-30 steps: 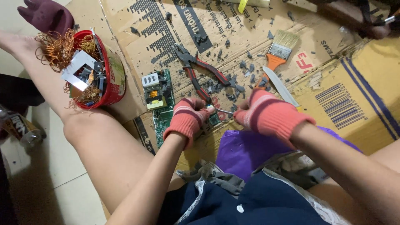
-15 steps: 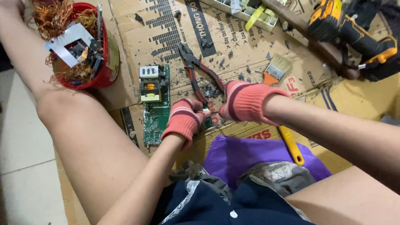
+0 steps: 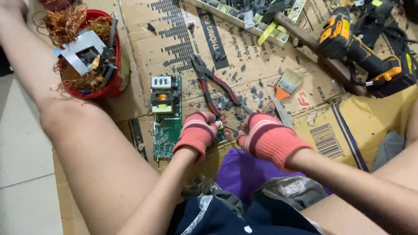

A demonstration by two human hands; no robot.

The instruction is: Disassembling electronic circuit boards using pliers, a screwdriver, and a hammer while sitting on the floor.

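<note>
— What's different from a moment back?

— The view has swung up and right: the whole cordless drill (image 3: 365, 48) and the tray of scrap (image 3: 244, 17) now show across the flattened cardboard (image 3: 174, 35) on the floor. The red bowl of copper wire (image 3: 89, 56) has slid toward the left edge.

— And the circuit board (image 3: 166, 117)?

— It lies flat where it was, just left of the hands, with the red-handled pliers (image 3: 215, 87) and the paintbrush (image 3: 285, 87) beyond.

— The hands?

— The left hand (image 3: 197, 132) and right hand (image 3: 265, 137), both gloved, have stayed together. Each grip is clamped on a small metal part (image 3: 219, 127) between them, so the prying seems unfinished.
</note>
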